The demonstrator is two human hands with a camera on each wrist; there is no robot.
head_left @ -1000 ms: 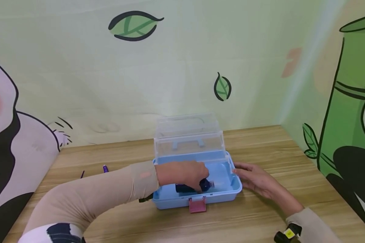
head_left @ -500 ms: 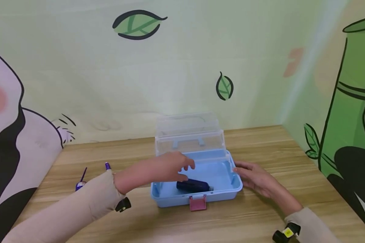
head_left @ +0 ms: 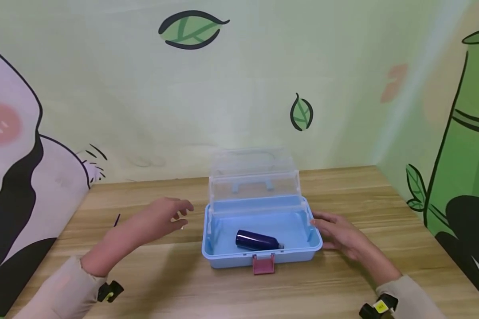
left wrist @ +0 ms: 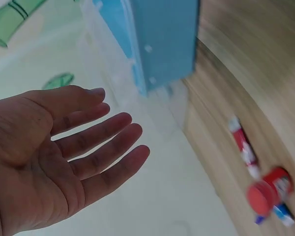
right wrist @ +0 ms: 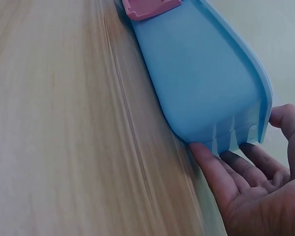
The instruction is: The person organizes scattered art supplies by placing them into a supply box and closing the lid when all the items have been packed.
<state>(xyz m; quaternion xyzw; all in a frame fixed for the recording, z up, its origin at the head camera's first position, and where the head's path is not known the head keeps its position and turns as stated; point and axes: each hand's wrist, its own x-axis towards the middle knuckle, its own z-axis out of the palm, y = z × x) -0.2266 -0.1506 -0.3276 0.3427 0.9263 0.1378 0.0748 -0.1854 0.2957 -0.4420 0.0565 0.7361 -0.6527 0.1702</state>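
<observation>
A light blue plastic storage box (head_left: pixel 231 262) stands on the table, its clear lid (head_left: pixel 255 188) tipped up at the back. Inside, a dark blue bottle (head_left: pixel 257 240) lies on its side along the front wall. My left hand (head_left: pixel 155 223) is in the air left of the box, fingers loosely bent, holding nothing; the left wrist view shows its bare palm (left wrist: pixel 54 162). At the box's right end, my right hand (head_left: pixel 341 235) touches the wall with its fingertips. In the right wrist view the thumb (right wrist: pixel 285 118) is at the rim, the fingers lower down.
A pink latch (head_left: pixel 264 265) hangs at the box's front. In the left wrist view, a red tube (left wrist: pixel 244 147), a red-capped container (left wrist: pixel 271 189) and a small blue-and-white item (left wrist: pixel 283 214) are on the table. A thin dark stick (head_left: pixel 117 220) shows behind my left arm.
My left hand has let go of the dark blue bottle, leaving it in the box, and has moved out to the left. My right hand has stayed at the box's right end.
</observation>
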